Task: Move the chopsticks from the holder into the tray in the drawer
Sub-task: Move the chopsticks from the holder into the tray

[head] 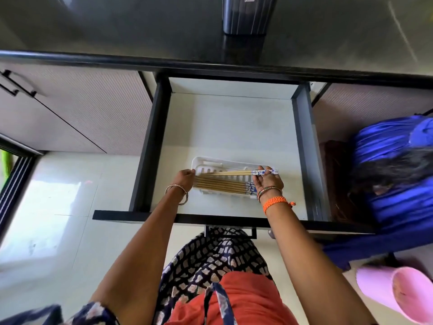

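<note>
A white slotted tray (210,162) lies in the open drawer (232,127), near its front. Several wooden chopsticks (222,185) with blue-and-white patterned ends lie side by side in it. My right hand (268,180) pinches the patterned ends of a pair of chopsticks (234,172) held level over the tray's far side. My left hand (186,179) is at the tray's left end, fingers curled against the chopstick tips and the rim. A dark holder (246,15) stands on the counter above the drawer.
The dark counter edge (164,61) overhangs the drawer's back. A second person in blue (393,174) crouches at the right, beside the drawer. A pink bucket (398,294) sits on the floor at lower right. Cabinet doors (77,113) flank the drawer.
</note>
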Available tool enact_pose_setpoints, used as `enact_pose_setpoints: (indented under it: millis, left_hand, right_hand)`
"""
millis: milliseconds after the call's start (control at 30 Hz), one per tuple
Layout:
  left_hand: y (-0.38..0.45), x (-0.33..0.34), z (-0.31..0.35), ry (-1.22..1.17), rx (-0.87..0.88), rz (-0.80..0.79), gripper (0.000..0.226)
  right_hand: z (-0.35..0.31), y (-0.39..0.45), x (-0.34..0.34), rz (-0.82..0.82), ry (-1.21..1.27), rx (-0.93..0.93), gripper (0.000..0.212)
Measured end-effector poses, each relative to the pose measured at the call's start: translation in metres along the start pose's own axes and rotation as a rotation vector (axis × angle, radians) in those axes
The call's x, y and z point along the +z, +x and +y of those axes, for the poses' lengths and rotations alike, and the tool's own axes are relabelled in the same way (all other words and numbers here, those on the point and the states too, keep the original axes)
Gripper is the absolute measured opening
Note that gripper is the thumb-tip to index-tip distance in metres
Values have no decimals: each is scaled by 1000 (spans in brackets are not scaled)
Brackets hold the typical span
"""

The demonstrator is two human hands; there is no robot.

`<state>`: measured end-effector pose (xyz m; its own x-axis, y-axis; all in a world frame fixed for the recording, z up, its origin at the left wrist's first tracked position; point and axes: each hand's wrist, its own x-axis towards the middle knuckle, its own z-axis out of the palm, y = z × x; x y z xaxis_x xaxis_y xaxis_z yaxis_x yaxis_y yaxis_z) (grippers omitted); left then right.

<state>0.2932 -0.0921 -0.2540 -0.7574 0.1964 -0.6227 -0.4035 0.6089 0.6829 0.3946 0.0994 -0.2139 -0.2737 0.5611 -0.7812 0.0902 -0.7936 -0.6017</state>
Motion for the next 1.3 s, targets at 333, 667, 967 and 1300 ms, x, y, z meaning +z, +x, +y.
enact_pose_setpoints:
  millis: [333, 667, 967, 1300]
  left_hand:
    - [3, 0, -1, -39, 8, 0, 41]
    - [8, 0, -5, -122, -34, -24, 35]
    - [9, 0, -6, -180, -39, -36, 36]
    - [5, 1, -1, -179, -48, 1, 37]
  right_hand:
    - [2, 4, 0, -30, 51, 2, 33]
    - [12, 14, 8, 18, 3, 83, 34]
    - [-1, 0, 7, -53, -343, 93, 24]
    - [15, -13, 22, -54, -949, -184, 18]
